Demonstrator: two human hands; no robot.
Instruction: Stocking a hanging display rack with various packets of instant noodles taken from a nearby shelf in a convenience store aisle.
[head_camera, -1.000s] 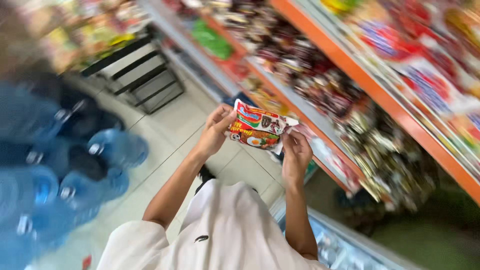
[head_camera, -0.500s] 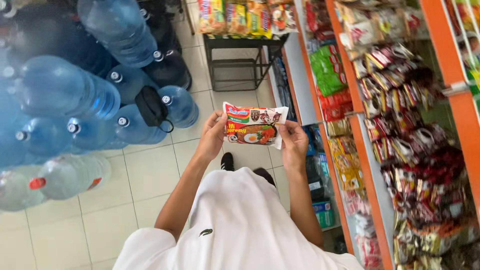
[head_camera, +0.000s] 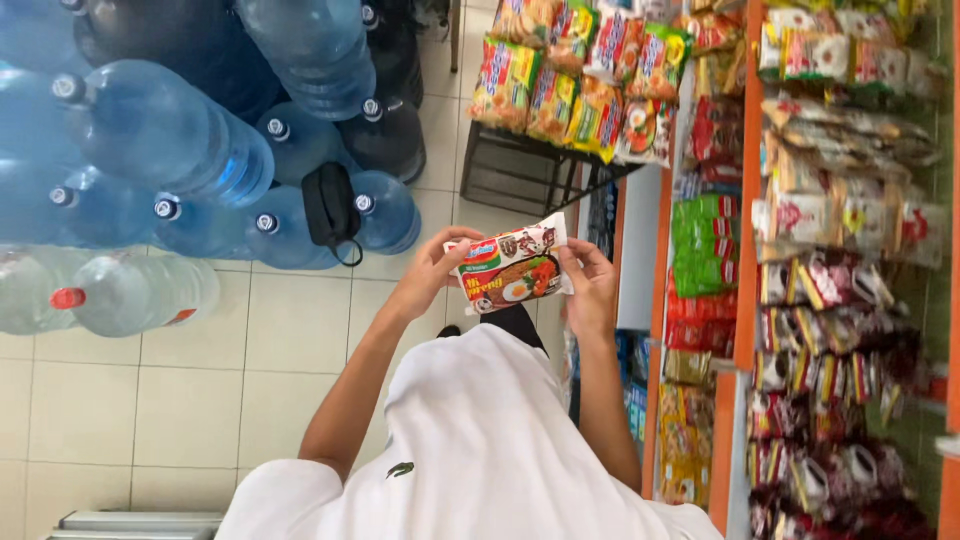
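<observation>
Since half a second ago your view has swung left, so the water jugs (head_camera: 190, 150) and the rack of noodle packs (head_camera: 570, 75) fill more of the top, while the noodle packet (head_camera: 512, 265) stays between your hands. It is a flat white, red and green packet with a picture of a dish and an egg, held tilted at chest height over the tiled floor (head_camera: 180, 400). Your left hand (head_camera: 432, 268) grips its left edge, fingers curled; your right hand (head_camera: 590, 285) pinches its right edge. Orange shelves (head_camera: 750, 200) of snack packs stand to your right.
</observation>
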